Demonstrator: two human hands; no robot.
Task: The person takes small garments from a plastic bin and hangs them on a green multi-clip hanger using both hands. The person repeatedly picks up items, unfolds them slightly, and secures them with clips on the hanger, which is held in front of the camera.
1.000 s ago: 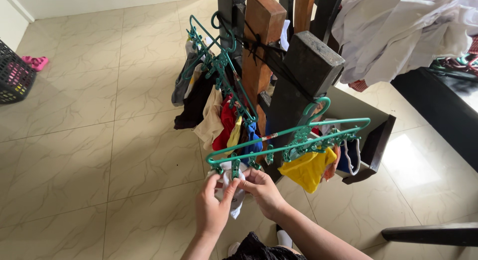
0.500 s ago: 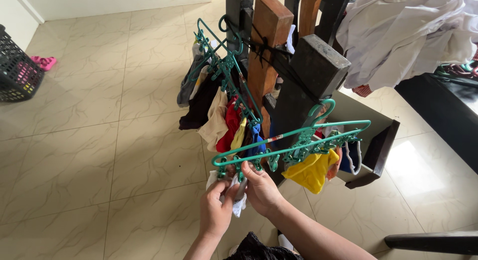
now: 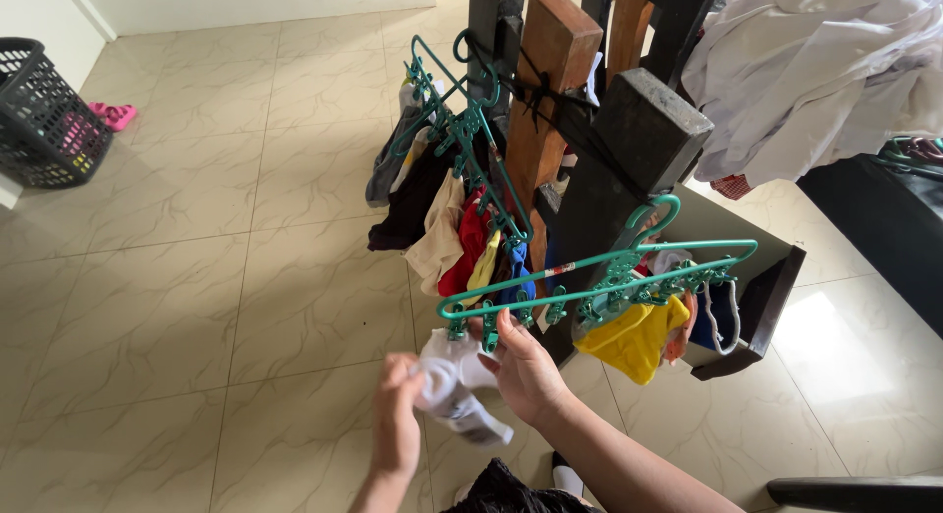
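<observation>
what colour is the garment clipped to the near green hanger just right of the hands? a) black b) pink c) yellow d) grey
c: a yellow garment hangs from the clips of the near green clip hanger, just to the right of the right hand, while the left hand holds a white cloth.

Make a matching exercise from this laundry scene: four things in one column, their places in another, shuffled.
1. white sock
2. yellow garment
3. black laundry basket
4. pink slippers

a. on the floor beside the basket
b. clipped under the near green hanger
c. far left, by the wall
d. between both hands

Pairs: 1-d, 2-b, 3-c, 4-a
</observation>
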